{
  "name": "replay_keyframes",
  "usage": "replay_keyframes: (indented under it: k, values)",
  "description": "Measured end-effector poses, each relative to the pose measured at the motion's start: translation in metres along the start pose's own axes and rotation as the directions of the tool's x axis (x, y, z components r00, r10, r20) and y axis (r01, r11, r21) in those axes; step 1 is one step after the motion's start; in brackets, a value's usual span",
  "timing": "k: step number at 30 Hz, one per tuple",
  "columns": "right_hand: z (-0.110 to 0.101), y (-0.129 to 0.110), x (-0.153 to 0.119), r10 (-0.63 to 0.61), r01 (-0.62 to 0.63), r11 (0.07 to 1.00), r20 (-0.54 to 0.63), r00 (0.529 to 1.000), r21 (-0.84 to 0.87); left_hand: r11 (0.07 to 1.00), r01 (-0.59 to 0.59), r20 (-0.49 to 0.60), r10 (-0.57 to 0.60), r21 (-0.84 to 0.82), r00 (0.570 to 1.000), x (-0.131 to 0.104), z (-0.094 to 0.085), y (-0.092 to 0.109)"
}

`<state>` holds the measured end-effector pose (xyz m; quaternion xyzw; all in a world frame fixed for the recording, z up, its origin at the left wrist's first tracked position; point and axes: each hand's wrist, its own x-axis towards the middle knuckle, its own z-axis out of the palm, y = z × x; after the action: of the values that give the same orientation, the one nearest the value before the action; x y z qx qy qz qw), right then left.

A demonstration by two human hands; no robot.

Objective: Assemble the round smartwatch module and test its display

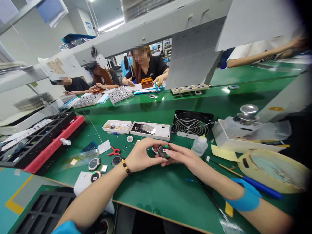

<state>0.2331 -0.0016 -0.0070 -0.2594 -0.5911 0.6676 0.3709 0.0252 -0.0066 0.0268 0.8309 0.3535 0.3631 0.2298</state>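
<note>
Above the near part of the green bench, I hold a round dark watch case [162, 151] with green dots and a small white-and-red sticker on its face. My left hand [143, 154] grips its left edge between thumb and fingers. On the other side, my right hand [181, 154] is closed around it, a fingertip pressing on the face. Left of my hands lie a silver-rimmed watch [94, 163], a dark watch [116, 160] partly behind my wrist, a gold-rimmed watch piece [96, 176], a small white square part [104, 168] and a red clip [113, 150].
Two white part trays [150, 130] and a black fan [193, 123] stand beyond my hands. To the right are a squeeze bottle [200, 145], a white bin [223, 135], a blue-handled tool [262, 187] and an oval tray [246, 162]. A red-edged black rack [56, 143] is left; co-workers sit opposite.
</note>
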Motion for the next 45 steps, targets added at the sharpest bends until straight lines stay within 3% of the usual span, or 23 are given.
replay_keyframes:
  k: [6,15,34,45]
  values:
    - [-0.0018,0.0036,-0.0001,-0.022,0.025,0.997,0.034,0.999,-0.075,1.0,0.005,-0.002,-0.005,-0.005,1.0,0.0,-0.0006,-0.0003]
    - [-0.0027,0.0025,-0.0018,-0.028,0.028,1.0,0.045,0.999,0.003,1.0,0.014,0.011,-0.014,-0.02,1.0,-0.0006,-0.0011,-0.0012]
    - [0.0006,0.0018,0.0018,0.048,-0.047,0.998,-0.042,0.998,0.037,0.996,-0.083,0.008,0.083,0.024,0.997,-0.0011,0.0015,-0.0072]
    - [0.0021,0.0024,0.0029,0.05,-0.052,0.998,-0.049,0.998,-0.041,0.991,-0.121,0.041,0.119,0.059,0.992,-0.0005,0.0015,-0.0077]
